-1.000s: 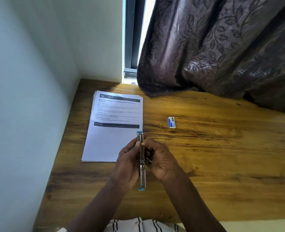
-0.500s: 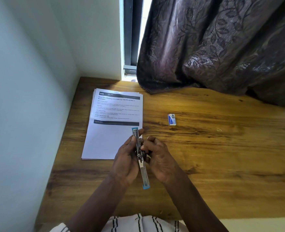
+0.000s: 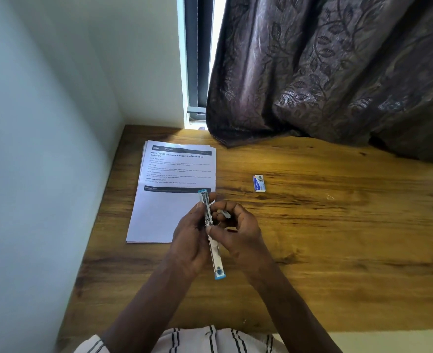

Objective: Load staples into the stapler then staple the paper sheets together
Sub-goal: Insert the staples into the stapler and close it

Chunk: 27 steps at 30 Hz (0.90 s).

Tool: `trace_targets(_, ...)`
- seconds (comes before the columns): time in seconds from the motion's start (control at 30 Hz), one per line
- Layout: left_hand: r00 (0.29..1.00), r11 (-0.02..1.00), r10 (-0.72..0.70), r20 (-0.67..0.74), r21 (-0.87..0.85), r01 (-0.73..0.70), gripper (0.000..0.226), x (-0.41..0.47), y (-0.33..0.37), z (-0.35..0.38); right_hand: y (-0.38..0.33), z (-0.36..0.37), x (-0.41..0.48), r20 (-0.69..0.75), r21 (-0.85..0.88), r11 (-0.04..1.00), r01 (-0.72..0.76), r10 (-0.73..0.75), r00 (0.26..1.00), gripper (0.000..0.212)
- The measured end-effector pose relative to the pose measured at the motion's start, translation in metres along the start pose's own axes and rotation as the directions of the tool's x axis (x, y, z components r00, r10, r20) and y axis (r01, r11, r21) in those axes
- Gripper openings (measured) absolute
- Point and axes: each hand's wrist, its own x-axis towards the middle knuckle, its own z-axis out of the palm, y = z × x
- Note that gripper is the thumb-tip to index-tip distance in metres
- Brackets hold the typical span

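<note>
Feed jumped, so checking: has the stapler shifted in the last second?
Yes. The stapler's far end has tipped left and away, now overlapping the paper's dark bar; before, it pointed straight, just short of the bar.

Count: 2 hands (left hand (image 3: pixel 190 240), right hand (image 3: pixel 238 233)), 1 stapler (image 3: pixel 211 235), 1 pale strip (image 3: pixel 225 214), 1 staple box (image 3: pixel 259 183). 1 paper stack (image 3: pixel 169 189): several sheets, exact number unreadable from the fanned top edges. Also 1 wooden table (image 3: pixel 337 250), 1 curtain (image 3: pixel 337 72), 1 tiny loose bit (image 3: pixel 330 197).
</note>
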Motion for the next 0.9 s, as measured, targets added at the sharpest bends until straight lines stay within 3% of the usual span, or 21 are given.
trace_targets(0.1,0.999,0.995,0.036,0.001,0.092,-0.036,0.034,0.001,0.001,-0.005,-0.003,-0.010,-0.003,-0.002,0.074,0.997,0.002,-0.002,1.000,0.031)
trace_targets(0.37,0.995,0.980,0.083,0.057,0.178,-0.092,0.034,-0.004,0.002,-0.008,-0.007,-0.019,0.000,-0.064,-0.140,0.969,0.205,-0.216,0.974,0.020)
trace_targets(0.73,0.996,0.965,0.052,0.071,0.252,-0.068,0.035,-0.008,-0.003,-0.016,0.000,-0.013,0.000,-0.015,-0.157,0.961,0.229,-0.234,0.972,0.026)
trace_targets(0.9,0.997,0.967,0.056,0.046,0.246,-0.066,0.035,-0.003,0.000,-0.019,0.002,-0.013,0.002,0.004,-0.170,0.962,0.216,-0.218,0.976,0.015)
